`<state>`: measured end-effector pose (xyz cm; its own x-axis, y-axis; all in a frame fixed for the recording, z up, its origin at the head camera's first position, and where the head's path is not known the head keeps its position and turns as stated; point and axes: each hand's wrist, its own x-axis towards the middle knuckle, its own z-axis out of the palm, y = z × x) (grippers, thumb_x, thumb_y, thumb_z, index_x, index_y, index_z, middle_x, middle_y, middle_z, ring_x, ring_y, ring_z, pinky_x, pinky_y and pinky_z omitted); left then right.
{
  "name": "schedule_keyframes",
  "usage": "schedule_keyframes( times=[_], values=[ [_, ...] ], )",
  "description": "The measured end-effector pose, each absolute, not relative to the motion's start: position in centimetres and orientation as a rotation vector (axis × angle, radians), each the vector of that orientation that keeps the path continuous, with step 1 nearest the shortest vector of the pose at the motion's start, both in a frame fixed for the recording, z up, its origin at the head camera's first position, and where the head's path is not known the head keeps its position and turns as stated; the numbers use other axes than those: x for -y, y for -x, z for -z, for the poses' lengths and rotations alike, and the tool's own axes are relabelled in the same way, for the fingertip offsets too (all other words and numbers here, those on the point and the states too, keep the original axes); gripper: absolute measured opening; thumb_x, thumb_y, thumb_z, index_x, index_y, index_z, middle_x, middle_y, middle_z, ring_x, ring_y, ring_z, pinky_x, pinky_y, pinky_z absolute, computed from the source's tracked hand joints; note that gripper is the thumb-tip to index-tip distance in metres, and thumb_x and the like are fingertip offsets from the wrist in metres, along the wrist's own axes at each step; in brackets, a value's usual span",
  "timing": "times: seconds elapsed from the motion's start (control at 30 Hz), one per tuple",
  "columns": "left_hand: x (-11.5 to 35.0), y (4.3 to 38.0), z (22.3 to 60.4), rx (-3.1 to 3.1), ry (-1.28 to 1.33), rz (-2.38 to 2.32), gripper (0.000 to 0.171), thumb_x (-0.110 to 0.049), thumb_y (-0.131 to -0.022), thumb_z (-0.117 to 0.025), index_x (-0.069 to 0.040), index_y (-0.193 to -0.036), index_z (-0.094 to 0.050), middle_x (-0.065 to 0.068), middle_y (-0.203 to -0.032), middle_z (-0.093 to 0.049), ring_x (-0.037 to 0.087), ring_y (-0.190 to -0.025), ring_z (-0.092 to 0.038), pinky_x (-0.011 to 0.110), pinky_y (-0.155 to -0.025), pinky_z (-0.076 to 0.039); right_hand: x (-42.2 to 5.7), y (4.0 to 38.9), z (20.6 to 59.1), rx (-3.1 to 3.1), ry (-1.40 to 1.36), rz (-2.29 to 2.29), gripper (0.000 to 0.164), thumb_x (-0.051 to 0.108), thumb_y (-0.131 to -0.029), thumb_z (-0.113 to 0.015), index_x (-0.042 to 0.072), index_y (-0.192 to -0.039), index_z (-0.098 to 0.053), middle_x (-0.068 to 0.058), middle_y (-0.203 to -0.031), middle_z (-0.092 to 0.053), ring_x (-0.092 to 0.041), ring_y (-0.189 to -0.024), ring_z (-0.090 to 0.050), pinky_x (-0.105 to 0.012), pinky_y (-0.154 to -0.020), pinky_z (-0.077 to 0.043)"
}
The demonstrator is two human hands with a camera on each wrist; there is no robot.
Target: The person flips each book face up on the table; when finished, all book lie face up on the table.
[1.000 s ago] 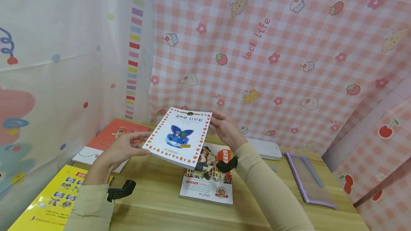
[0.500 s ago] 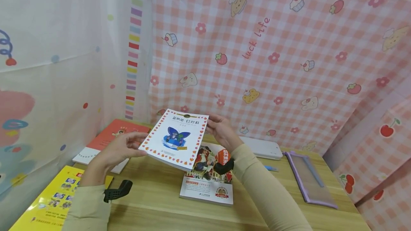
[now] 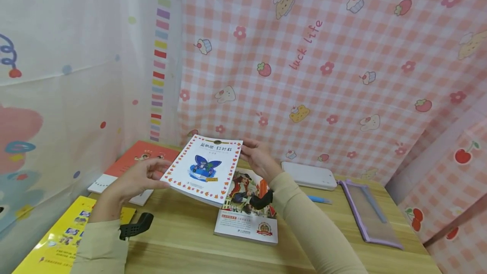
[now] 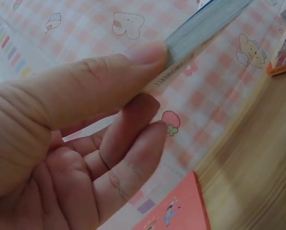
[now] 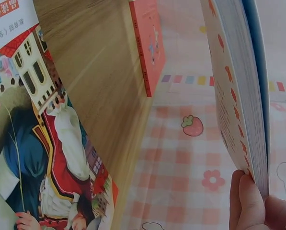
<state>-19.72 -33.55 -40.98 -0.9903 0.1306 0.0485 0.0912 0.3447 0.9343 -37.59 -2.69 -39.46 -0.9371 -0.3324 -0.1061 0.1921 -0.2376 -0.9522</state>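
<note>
A white book with a blue butterfly on its cover (image 3: 205,168) is held tilted above the table, between both hands. My left hand (image 3: 138,181) pinches its lower left corner, thumb on top and fingers beneath, as the left wrist view shows. At the upper right edge my right hand (image 3: 262,157) grips the same book; in the right wrist view its fingertips (image 5: 250,201) press the cover near a corner. Below and to the right lies a second book with a costumed figure (image 3: 247,223), partly covered by the held one.
A red and white book (image 3: 125,160) lies at the back left, a yellow book (image 3: 57,240) at the front left. Along the back right are a white case (image 3: 310,176), a blue pen (image 3: 318,199) and a purple-edged pouch (image 3: 370,215). Printed curtains (image 3: 304,75) hang behind the wooden table (image 3: 182,248).
Both hands have moved slightly left and down with the butterfly book. More of the costumed-figure book's top and the blue pen now shows.
</note>
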Motion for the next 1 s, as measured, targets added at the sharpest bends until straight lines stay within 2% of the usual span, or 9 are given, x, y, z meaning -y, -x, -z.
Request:
schedule_keyframes(
  times=[0.07, 0.23, 0.43, 0.67, 0.87, 1.0],
  values=[
    [33.7, 19.7, 41.1, -2.555, -0.22, -1.751, 0.07, -0.011, -0.086, -0.083, 0.01, -0.142, -0.047, 0.022, -0.126, -0.061, 0.026, -0.095, -0.062, 0.027, -0.074, -0.056, 2.9, 37.6, 39.8, -1.704, 0.175, 2.222, 0.043, -0.012, -0.1, -0.05, -0.009, -0.143, -0.05, -0.028, -0.135, -0.057, -0.035, -0.117, -0.062, -0.031, -0.093, -0.056],
    [33.9, 19.6, 41.2, -2.556, -0.212, -1.712, 0.073, -0.011, -0.085, -0.083, 0.008, -0.144, -0.045, 0.022, -0.126, -0.057, 0.027, -0.095, -0.06, 0.029, -0.078, -0.056, 3.4, 37.5, 40.4, -1.72, 0.182, 2.21, 0.043, -0.012, -0.1, -0.051, -0.009, -0.143, -0.05, -0.028, -0.134, -0.057, -0.033, -0.114, -0.063, -0.032, -0.093, -0.056],
    [34.2, 19.3, 41.2, -2.574, -0.185, -1.638, 0.081, -0.012, -0.083, -0.085, 0.006, -0.147, -0.04, 0.021, -0.12, -0.053, 0.027, -0.093, -0.056, 0.03, -0.077, -0.054, 4.0, 37.2, 40.7, -1.746, 0.19, 2.203, 0.043, -0.013, -0.099, -0.05, -0.012, -0.142, -0.048, -0.029, -0.134, -0.057, -0.037, -0.115, -0.063, -0.034, -0.094, -0.056],
    [34.3, 19.3, 41.6, -2.589, -0.212, -1.557, 0.082, -0.01, -0.082, -0.085, 0.011, -0.146, -0.038, 0.018, -0.114, -0.055, 0.026, -0.092, -0.056, 0.03, -0.075, -0.054, 4.3, 37.0, 40.9, -1.75, 0.191, 2.144, 0.042, -0.01, -0.102, -0.049, -0.009, -0.144, -0.049, -0.029, -0.136, -0.056, -0.037, -0.121, -0.06, -0.035, -0.096, -0.055],
    [34.4, 19.3, 42.0, -2.617, -0.18, -1.489, 0.08, -0.007, -0.08, -0.086, 0.011, -0.145, -0.042, 0.016, -0.11, -0.056, 0.027, -0.091, -0.053, 0.031, -0.074, -0.051, 4.5, 36.9, 41.1, -1.794, 0.19, 2.068, 0.043, -0.009, -0.101, -0.05, -0.007, -0.144, -0.049, -0.027, -0.134, -0.059, -0.034, -0.114, -0.065, -0.034, -0.093, -0.056],
    [34.3, 19.2, 41.9, -2.648, -0.122, -1.424, 0.079, -0.008, -0.079, -0.087, 0.008, -0.143, -0.045, 0.015, -0.107, -0.055, 0.027, -0.091, -0.05, 0.034, -0.074, -0.049, 4.7, 36.8, 41.4, -1.798, 0.203, 2.034, 0.044, -0.009, -0.102, -0.049, -0.008, -0.146, -0.047, -0.029, -0.135, -0.058, -0.037, -0.118, -0.064, -0.034, -0.094, -0.056]
  ],
)
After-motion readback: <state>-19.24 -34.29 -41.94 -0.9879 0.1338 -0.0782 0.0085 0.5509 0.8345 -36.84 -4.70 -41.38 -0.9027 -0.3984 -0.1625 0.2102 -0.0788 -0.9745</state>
